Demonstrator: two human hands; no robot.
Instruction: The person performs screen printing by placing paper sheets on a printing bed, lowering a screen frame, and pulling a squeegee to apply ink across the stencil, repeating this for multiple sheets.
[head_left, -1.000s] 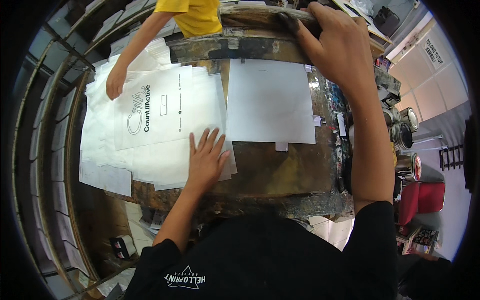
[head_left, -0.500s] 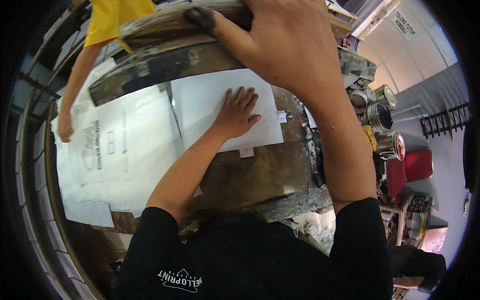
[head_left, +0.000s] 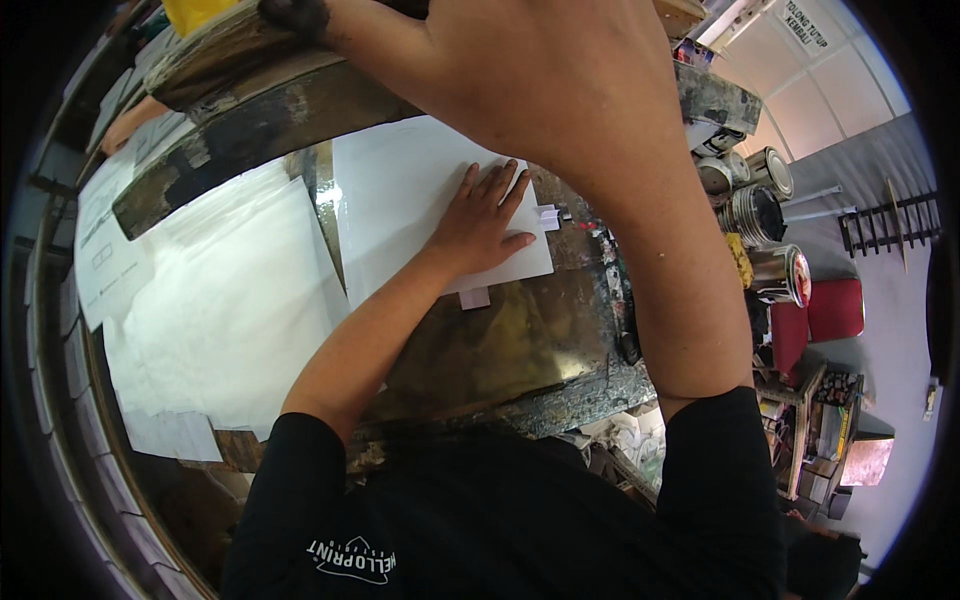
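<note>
My left hand (head_left: 485, 222) lies open, palm down with fingers spread, on a blank white sheet of paper (head_left: 390, 190) on the dark, stained table board (head_left: 500, 340). Overhead, my right hand (head_left: 520, 70) grips a worn, ink-stained wooden frame (head_left: 260, 125) held up above the far part of the table. Its thumb, black at the tip, lies across the frame's upper bar; the other fingers are cut off by the picture's top edge. Small paper tabs (head_left: 475, 298) stick out by the sheet's near and right edges.
A white paper pile (head_left: 230, 310) lies to the left. Beyond it, a co-worker's hand (head_left: 130, 125) is at a printed sheet (head_left: 115, 265), with a yellow shirt (head_left: 195, 15) above. Several metal cans (head_left: 778, 275) and a red chair (head_left: 835, 310) stand at right.
My right hand and the wooden frame have shifted left and look larger. My left hand stays flat on the sheet. The co-worker's hand has moved away, and the printed sheet has slid left off the pile.
</note>
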